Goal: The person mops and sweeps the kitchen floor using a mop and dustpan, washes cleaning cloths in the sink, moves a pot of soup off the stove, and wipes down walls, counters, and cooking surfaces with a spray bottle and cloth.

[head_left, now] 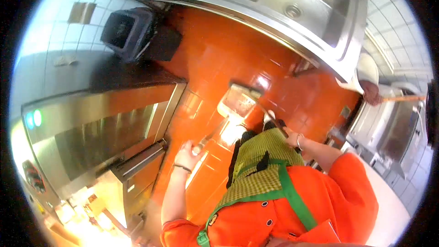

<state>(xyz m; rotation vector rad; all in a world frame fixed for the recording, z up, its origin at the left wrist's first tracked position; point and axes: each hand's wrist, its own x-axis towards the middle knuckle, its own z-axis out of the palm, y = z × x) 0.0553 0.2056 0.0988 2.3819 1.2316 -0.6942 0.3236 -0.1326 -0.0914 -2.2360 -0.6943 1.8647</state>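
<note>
Dustpan [237,104] on orange floor [215,41], out in front of sink [279,2], mouth toward sink, long axis slanting back away from it to left grip [185,156], clasping its handle end, right grip [291,138] clenched round dark-headed floor tool [245,88], head along dustpan's sinkward edge

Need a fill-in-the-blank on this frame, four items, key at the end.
1. The left hand holds the pan by its ____.
2. The pale bracelet is on the ____ wrist.
3. The apron straps are ____ in colour.
4. The round fitting in the bottom of the metal sink is its ____.

Missing words: handle; right; green; drain.
</note>
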